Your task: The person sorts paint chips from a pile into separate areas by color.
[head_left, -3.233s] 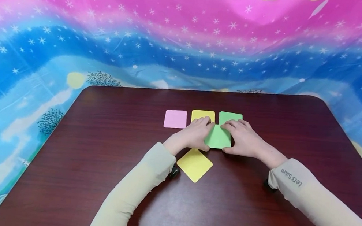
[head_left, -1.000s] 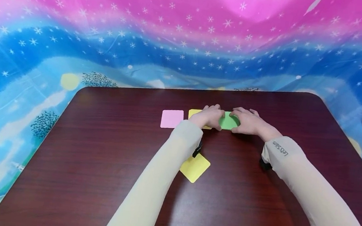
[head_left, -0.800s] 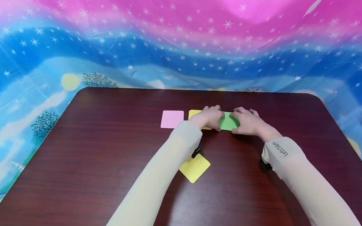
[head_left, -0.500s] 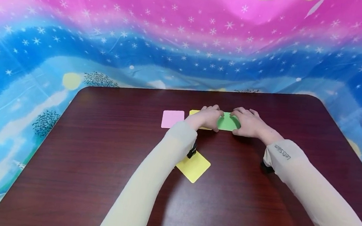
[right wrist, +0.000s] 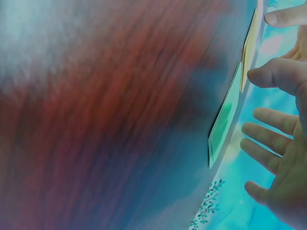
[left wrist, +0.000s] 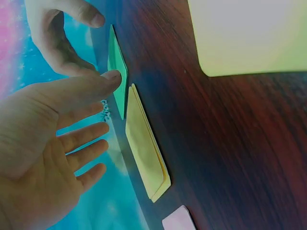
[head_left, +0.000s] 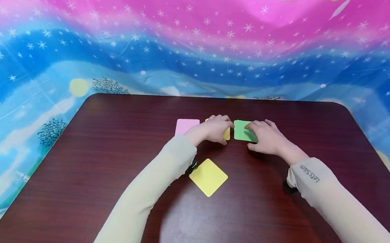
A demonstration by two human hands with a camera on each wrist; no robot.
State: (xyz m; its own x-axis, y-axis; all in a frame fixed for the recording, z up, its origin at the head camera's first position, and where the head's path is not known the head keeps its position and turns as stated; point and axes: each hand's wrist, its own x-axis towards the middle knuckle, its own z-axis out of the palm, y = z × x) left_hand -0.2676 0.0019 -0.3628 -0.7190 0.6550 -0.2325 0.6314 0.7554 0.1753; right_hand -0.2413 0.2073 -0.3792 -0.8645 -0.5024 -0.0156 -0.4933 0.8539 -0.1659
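Over the green square cards point(head_left: 239, 130), stacked slightly askew on the table, my right hand point(head_left: 269, 139) hovers with its fingers extended and grips nothing. My left hand point(head_left: 212, 129) is above the far yellow square cards point(head_left: 227, 134), partly covering them in the head view. Its fingers are loosely spread, with nothing held, in the left wrist view. A thin yellow stack point(left wrist: 143, 146) of offset cards shows there beside the green one. To the left lies a pink card point(head_left: 185, 125), partly behind my left wrist. One yellow card point(head_left: 208, 177) lies turned like a diamond, nearer to me.
The dark red-brown wooden table point(head_left: 107, 136) has rounded far corners. Behind it hangs a pink and blue snowflake-patterned cloth point(head_left: 202, 55). Black wrist straps show below both cuffs.
Both hands carried a green card forward onto the other green one. They have since parted from it: the left hand moved left over the yellow cards, the right shifted slightly right and back.
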